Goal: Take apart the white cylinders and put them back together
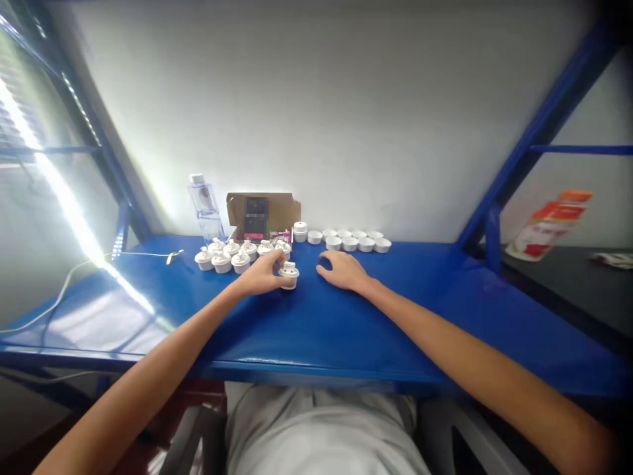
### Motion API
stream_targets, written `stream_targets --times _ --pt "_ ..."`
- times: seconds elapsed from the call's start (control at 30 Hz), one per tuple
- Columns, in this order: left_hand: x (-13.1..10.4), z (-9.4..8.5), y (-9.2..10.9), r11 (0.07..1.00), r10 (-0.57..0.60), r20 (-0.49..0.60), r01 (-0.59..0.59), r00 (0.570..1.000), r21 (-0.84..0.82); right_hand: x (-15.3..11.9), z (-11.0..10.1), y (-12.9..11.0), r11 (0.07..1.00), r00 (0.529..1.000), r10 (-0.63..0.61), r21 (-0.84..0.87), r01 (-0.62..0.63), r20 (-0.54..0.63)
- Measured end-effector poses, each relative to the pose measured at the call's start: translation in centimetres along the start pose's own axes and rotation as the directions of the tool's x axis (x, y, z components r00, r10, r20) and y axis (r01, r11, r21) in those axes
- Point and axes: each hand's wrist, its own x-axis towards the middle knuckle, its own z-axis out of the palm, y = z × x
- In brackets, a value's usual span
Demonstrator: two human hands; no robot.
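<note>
My left hand [262, 274] grips a small white round cup with a white fitting on top [289, 276] between thumb and fingers, at the middle of the blue table. To its left and behind stands a group of several similar topped cups [241, 262]. A short way to the right, my right hand [342, 269] rests on the table with its fingers curved and apart from the thumb, holding nothing. Just beyond it, several open white cups [349, 244] stand in two rows. One more open cup [314, 237] sits beside stacked white pieces [300, 231].
An open cardboard box [287, 207] and a clear bottle [205, 208] stand at the back by the wall. A thin cable [69, 277] runs along the left of the blue table [316, 336]. An orange-capped bottle [548, 227] is at the right, past the blue frame [492, 234].
</note>
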Motion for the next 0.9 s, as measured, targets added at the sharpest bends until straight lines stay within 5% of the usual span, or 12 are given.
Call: stream_targets --times 0.33,0.57,0.9 --pt "0.1 -1.2 -0.7 0.955 0.105 -0.016 -0.096 0.994 0.281 -0.6 0.0 -0.4 0.999 1.000 -0.028 0.018 0.028 0.013" --pt "-0.5 -3.9 -2.2 0.762 -0.021 -0.089 0.074 0.996 0.643 -0.3 0.7 0.3 0.998 1.000 -0.001 0.059 0.001 0.005" --pt "-0.4 -3.6 -2.4 0.764 -0.006 -0.134 0.091 0.991 0.639 0.5 1.5 1.2 0.995 0.998 0.054 0.079 -0.053 -0.008"
